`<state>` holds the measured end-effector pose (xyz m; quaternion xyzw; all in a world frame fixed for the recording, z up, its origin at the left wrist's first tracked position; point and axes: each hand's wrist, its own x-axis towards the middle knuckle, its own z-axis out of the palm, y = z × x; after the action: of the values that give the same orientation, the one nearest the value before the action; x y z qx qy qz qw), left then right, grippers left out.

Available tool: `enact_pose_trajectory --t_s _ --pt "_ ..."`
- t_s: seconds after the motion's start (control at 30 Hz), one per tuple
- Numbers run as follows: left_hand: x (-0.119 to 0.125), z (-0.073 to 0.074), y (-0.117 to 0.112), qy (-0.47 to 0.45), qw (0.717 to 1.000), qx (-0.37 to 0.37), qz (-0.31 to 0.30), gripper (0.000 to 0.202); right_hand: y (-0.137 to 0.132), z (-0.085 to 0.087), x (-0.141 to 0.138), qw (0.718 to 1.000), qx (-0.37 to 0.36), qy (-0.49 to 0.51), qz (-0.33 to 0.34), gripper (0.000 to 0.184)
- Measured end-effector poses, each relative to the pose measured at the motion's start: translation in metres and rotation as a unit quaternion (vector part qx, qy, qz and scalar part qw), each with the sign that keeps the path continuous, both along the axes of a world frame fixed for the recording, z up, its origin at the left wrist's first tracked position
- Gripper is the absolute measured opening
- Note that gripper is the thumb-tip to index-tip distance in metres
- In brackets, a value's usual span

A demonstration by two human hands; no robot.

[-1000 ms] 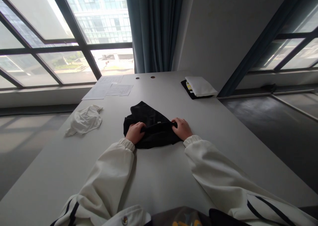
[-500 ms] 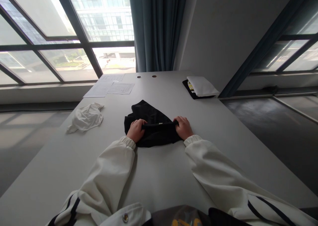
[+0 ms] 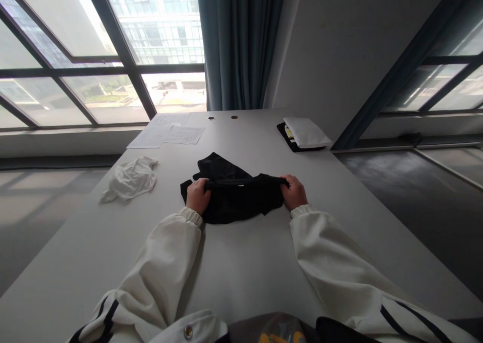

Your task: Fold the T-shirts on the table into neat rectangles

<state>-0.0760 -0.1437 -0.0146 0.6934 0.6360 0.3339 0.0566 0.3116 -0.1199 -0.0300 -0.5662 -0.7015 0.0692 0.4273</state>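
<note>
Room: windows [image 3: 134,23] at 10 to 11 o'clock from the cloth before me, a blue-grey curtain [image 3: 241,46] at 12, a plain grey wall [image 3: 347,36] at 1.
Table: a pale top [image 3: 245,272] runs away from me, with two round holes [image 3: 234,117] near its far edge, around 12 o'clock.
Black cloth: it lies at the middle of the table, right in front of me; this black cloth [image 3: 241,202] has its upper edge drawn out between my hands, a tiny pale tag [image 3: 240,185] along that edge, and a loose fold beyond it towards 11 o'clock.
Left hand: my left hand [image 3: 198,195] is closed on the cloth at its 9 o'clock side, thumb over the edge.
Right hand: my right hand [image 3: 294,192] pinches the same edge at the 3 o'clock end.
Sleeves: white sleeves [image 3: 162,262] with gathered cuffs, dark stripes further up.
White cloth: a crumpled white cloth [image 3: 130,181] lies at 9 to 10 o'clock, well apart.
Papers: a few sheets of paper [image 3: 183,135] lie at 10 to 11.
Folded pile: a white folded piece [image 3: 309,132] rests on a black one [image 3: 289,141] at 1 to 2, something yellow showing between.
</note>
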Motion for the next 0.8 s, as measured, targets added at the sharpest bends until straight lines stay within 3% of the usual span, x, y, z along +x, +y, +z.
enact_pose_trajectory --t_s 0.07,0.17,0.27,0.47,0.6,0.7,0.8 --pt "0.001 0.0 0.0 -0.01 0.999 0.001 -0.038 0.027 -0.003 0.002 -0.002 0.999 -0.033 0.001 0.042 0.03" --pt "0.001 -0.001 0.0 -0.034 0.988 -0.042 -0.143 0.044 -0.006 0.003 -0.004 0.987 -0.087 0.035 0.131 0.04" --pt "-0.006 -0.003 0.0 -0.032 0.965 -0.087 -0.247 0.06 -0.009 0.004 -0.001 0.976 -0.115 0.092 0.158 0.045" --pt "-0.017 0.0 -0.004 0.015 0.943 -0.13 -0.307 0.077 -0.006 0.005 -0.003 0.975 -0.116 0.016 0.187 0.039" --pt "-0.009 0.004 -0.009 0.055 0.931 -0.142 -0.333 0.108 -0.006 0.005 -0.013 0.953 -0.139 -0.085 0.256 0.065" --pt "-0.001 0.003 -0.012 0.079 0.929 -0.136 -0.336 0.102 -0.008 0.005 -0.019 0.937 -0.159 -0.116 0.289 0.08" --pt "0.004 0.001 -0.013 0.093 0.929 -0.136 -0.33 0.073 -0.01 0.004 -0.022 0.941 -0.167 -0.096 0.277 0.069"
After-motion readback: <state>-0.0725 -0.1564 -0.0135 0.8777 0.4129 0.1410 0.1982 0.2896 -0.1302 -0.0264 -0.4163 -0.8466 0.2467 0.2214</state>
